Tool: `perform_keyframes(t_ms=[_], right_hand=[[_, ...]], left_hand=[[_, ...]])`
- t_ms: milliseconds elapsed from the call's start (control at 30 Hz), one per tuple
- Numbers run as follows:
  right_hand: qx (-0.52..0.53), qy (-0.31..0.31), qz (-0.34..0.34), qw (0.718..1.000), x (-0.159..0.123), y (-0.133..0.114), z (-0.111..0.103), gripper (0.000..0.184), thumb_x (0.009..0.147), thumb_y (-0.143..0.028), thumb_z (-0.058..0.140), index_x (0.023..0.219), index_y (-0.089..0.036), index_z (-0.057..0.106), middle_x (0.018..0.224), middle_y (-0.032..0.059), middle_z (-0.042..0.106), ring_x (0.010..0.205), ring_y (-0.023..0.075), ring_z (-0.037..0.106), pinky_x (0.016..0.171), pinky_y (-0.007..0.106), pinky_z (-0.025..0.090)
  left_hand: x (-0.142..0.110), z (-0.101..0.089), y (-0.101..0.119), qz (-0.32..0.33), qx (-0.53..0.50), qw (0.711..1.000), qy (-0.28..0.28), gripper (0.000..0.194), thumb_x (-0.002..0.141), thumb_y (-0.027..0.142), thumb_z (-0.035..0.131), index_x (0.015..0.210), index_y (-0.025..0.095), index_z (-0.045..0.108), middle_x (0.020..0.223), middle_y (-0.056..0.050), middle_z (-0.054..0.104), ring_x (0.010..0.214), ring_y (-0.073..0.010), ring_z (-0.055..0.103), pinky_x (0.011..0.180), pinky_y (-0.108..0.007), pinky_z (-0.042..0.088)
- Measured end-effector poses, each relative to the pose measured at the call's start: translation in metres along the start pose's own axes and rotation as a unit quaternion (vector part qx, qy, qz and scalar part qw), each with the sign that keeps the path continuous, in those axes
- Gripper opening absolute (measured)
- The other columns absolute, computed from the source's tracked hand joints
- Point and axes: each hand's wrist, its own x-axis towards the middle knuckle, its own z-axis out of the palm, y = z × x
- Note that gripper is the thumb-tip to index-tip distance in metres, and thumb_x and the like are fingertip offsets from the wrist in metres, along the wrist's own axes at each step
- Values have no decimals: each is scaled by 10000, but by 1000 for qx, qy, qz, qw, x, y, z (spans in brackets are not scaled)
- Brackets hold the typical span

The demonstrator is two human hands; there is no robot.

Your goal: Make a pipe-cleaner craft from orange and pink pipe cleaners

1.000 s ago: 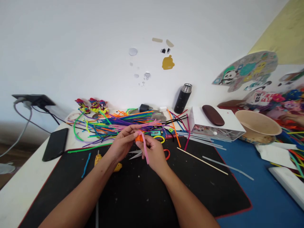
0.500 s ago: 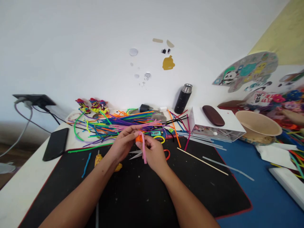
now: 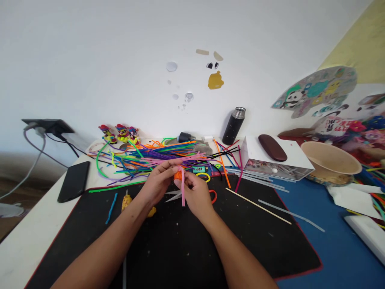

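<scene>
My left hand (image 3: 162,180) pinches a small coiled orange piece (image 3: 178,176), which seems to be made of pipe cleaner, between thumb and fingers. A folded pink pipe cleaner (image 3: 183,194) lies over the front of that piece, its two strands hanging down side by side. My right hand (image 3: 198,194) closes on the piece from the right, thumb against the orange and pink; its other fingertips are partly hidden. Below and behind the hands, scissors (image 3: 173,196) with a red handle lie on the black mat (image 3: 177,249).
Many coloured pipe cleaners (image 3: 162,154) are heaped along the wall, with small figures (image 3: 122,133) behind. A yellow hot glue gun (image 3: 126,201) lies partly under my left forearm. A black phone (image 3: 73,182) rests at left. A bottle (image 3: 234,126), white box (image 3: 296,154) and bowl (image 3: 331,158) stand at right.
The hanging pink strands have swung slightly left and now hang straighter over the orange piece. Both hands keep their hold; the whole view has shifted a little.
</scene>
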Motion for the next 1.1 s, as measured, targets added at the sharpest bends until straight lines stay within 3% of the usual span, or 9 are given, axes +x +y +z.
perform_keyframes(t_ms=[467,667,933,1100], right_hand=[[-10,0,6,1000,0,2,0,242,922,-411,690,795,-210,646,587,-67,452,540,128,407,535,260,310],[-24,-9,9,1000,0,0,-2,328,940,-511,688,818,-210,647,635,-33,527,534,141,468,512,259,337],[-23,-3,13,1000,0,0,-2,375,941,-567,684,962,-194,718,616,-39,526,533,145,485,508,252,373],[-14,-4,18,1000,0,0,-2,351,949,-507,679,1064,-181,737,637,-36,550,516,138,488,497,252,375]], left_hand=[[2,-3,-2,-10,12,1000,5,388,700,285,950,1042,145,829,863,-67,775,717,-151,672,684,-249,522],[2,-5,-5,-14,4,1000,-2,356,729,301,951,1021,145,823,905,-67,774,780,-153,676,738,-246,512],[2,-7,-7,-18,-23,999,-16,470,767,457,911,1104,142,825,952,-88,773,848,-207,681,739,-287,530],[2,-6,-7,-19,-31,999,-27,379,812,403,875,1092,151,829,954,-87,775,851,-213,690,759,-301,548]])
